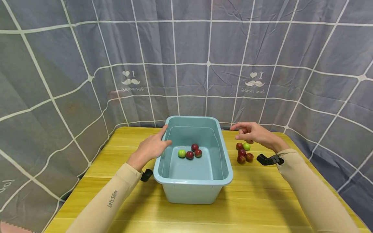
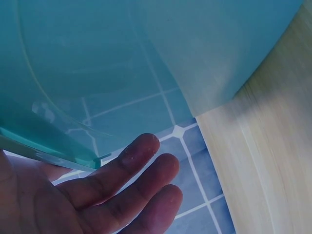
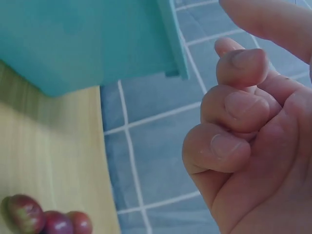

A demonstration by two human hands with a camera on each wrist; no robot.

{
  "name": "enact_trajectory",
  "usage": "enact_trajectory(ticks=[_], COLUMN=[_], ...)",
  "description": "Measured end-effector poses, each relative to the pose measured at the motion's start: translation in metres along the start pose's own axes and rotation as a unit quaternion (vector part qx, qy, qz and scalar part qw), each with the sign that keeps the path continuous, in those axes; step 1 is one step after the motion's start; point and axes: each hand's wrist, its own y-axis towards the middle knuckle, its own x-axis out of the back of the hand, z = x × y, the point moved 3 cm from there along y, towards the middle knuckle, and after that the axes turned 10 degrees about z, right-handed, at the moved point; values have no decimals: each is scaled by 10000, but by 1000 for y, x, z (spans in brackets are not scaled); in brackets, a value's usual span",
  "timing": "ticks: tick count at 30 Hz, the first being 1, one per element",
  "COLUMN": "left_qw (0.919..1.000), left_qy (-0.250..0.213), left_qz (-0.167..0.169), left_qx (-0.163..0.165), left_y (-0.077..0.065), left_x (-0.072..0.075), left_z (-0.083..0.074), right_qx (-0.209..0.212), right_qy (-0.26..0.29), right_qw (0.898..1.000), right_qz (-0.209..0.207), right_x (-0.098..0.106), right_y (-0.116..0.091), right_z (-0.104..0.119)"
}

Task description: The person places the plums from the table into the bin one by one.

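A light blue plastic tub [image 1: 192,194] stands on the table. My left hand [image 1: 151,147] rests at its left rim, the thumb reaching over the inside. In the left wrist view, the fingers [image 2: 161,202] extend loosely outside the translucent wall. Inside the tub, a green round fruit [image 1: 182,153] lies beside three dark red plums [image 1: 189,155]. My right hand [image 1: 256,133] hovers right of the tub, empty, with index finger and thumb apart and the other fingers bent. Below it on the table are several red plums [image 1: 241,159] and one green fruit [image 1: 246,146].
The wooden table [image 1: 186,218] has yellow planks. Grey curtain [image 1: 192,77] with white grid lines hangs behind it and along both sides. A black wrist strap [image 1: 269,160] sits on the right wrist, another strap [image 1: 146,175] on the left.
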Motion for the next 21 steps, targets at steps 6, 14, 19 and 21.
enact_trajectory(ticks=[6,14,19,21], left_qw=[10000,10000,10000,10000], left_qy=[-10,-23,-50,-56], left_qz=[3,20,25,28], left_qx=[-5,21,17,9], left_y=[0,-1,-1,-1], left_x=[0,0,0,0], left_z=[0,1,0,1], right_qx=[11,-201,-136,-69], right_qy=[496,1095,1416,1540], right_qw=[9986,9924,9868,9843], right_qz=[-205,-524,-772,-863], right_x=[2,7,6,5], right_y=[-6,-13,-17,-18], right_z=[-27,-66,-89,-98])
